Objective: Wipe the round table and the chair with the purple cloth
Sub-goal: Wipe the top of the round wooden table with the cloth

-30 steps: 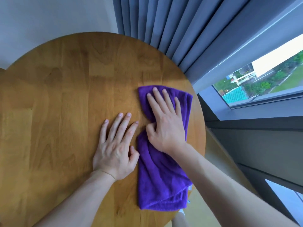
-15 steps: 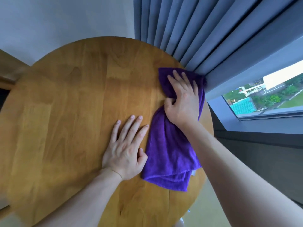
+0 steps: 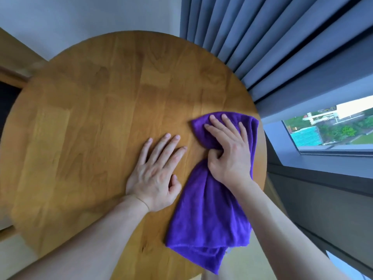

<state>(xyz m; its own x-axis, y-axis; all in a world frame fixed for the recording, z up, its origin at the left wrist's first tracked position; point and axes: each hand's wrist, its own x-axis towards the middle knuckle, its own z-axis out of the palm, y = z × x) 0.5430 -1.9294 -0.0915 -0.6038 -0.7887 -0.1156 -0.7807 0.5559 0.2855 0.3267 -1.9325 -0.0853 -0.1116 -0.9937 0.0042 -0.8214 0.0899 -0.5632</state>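
Right hand: we press our right hand (image 3: pixel 229 150) down on the purple cloth (image 3: pixel 212 199), the fingers laid long over its far end and the thumb curled in, bunching a fold of it against the palm.
Left hand: our left hand (image 3: pixel 156 174) lies flat on the bare wood just beside the cloth, fingers straight and a little spread, the thumb tucked near the cloth's left border.
Purple cloth: it lies folded in a long strip on the right part of the round table (image 3: pixel 90 122), running from near our body toward the curtain; its far end sits close to the table's right rim, and its near corner hangs over the near rim.
Table edge: the right rim curves just beside our right hand; past it the surface drops away toward the grey wall below the window (image 3: pixel 331 128).
Open room: to the left of both hands we see a wide stretch of wooden top reaching to the far and left rims.
Beyond the rim: the blue-grey curtain (image 3: pixel 262 37) hangs against the far right edge of the table, and a pale wall (image 3: pixel 90 19) stands behind the far rim.
Left border: wooden furniture shows past the table's left rim; we cannot tell what it is.
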